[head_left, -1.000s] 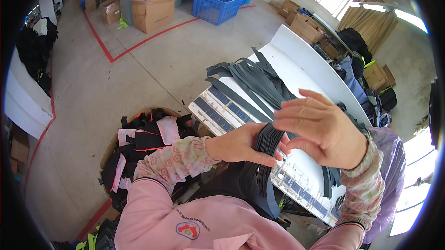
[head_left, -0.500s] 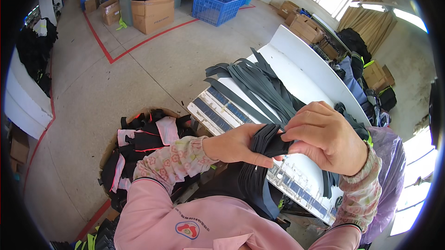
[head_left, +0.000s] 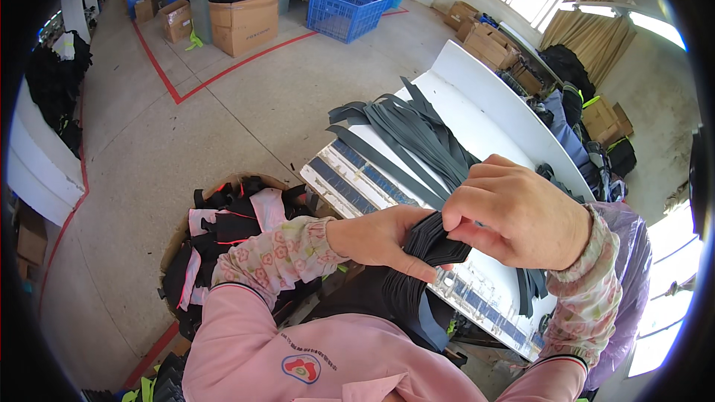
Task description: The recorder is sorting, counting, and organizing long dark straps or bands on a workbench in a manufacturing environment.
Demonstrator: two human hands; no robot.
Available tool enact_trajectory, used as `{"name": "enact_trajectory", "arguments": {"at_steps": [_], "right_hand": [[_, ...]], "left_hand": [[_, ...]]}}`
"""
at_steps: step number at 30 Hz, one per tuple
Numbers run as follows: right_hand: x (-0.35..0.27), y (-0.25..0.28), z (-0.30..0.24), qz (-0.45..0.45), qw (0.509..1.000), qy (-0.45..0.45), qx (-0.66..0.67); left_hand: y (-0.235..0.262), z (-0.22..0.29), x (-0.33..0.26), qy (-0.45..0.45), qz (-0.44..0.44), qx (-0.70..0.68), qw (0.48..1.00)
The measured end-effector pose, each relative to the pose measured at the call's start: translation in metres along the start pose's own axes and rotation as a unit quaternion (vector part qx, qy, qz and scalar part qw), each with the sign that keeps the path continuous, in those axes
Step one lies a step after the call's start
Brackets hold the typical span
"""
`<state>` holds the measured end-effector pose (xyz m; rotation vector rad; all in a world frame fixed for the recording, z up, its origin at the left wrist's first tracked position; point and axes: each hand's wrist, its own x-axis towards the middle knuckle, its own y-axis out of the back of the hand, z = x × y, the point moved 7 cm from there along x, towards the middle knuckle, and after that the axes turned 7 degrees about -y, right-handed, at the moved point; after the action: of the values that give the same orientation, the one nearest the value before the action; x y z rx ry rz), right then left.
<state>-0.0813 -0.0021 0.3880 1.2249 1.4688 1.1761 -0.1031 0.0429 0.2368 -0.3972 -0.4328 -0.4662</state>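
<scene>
A thick stack of dark fabric strips (head_left: 438, 247) is clasped in my left hand (head_left: 376, 237), thumb across the near side. The stack's layered ends face up, and its lengths hang below the hand over my lap. My right hand (head_left: 521, 214) is closed in a pinch at the upper right edge of the stack. Its fingertips partly cover the strip ends there, so how many they grip is hidden. More dark grey-green strips (head_left: 417, 137) lie in a long pile on the white table (head_left: 454, 78), just beyond my hands.
Left of the table stands a round container of black and pink pieces (head_left: 238, 227). Purple plastic sheeting (head_left: 629, 253) hangs at the right. Farther off are a blue crate (head_left: 346, 13), a cardboard box (head_left: 244, 26) and red floor lines (head_left: 179, 96).
My right hand has shifted slightly left and up along the stack, its fingers curling in more. The strip end it had pulled out to the right now lies nearer the others.
</scene>
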Motion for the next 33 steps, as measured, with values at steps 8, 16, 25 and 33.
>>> {"name": "enact_trajectory", "arguments": {"at_steps": [8,16,25,33], "right_hand": [[0.007,-0.006,0.002,-0.046,0.999,0.011,0.005],[0.008,-0.008,-0.004,-0.027,0.999,0.041,-0.004],[-0.003,0.010,0.001,-0.059,0.995,0.021,0.075],[0.005,-0.023,0.005,-0.094,0.994,0.023,0.058]], "left_hand": [[-0.003,-0.001,0.000,0.006,-0.003,0.009,1.000],[-0.002,-0.004,-0.002,-0.002,-0.027,0.028,0.999],[-0.007,-0.001,-0.001,0.000,-0.002,-0.040,0.999],[-0.007,-0.006,0.005,0.012,-0.038,-0.009,0.999]]}}
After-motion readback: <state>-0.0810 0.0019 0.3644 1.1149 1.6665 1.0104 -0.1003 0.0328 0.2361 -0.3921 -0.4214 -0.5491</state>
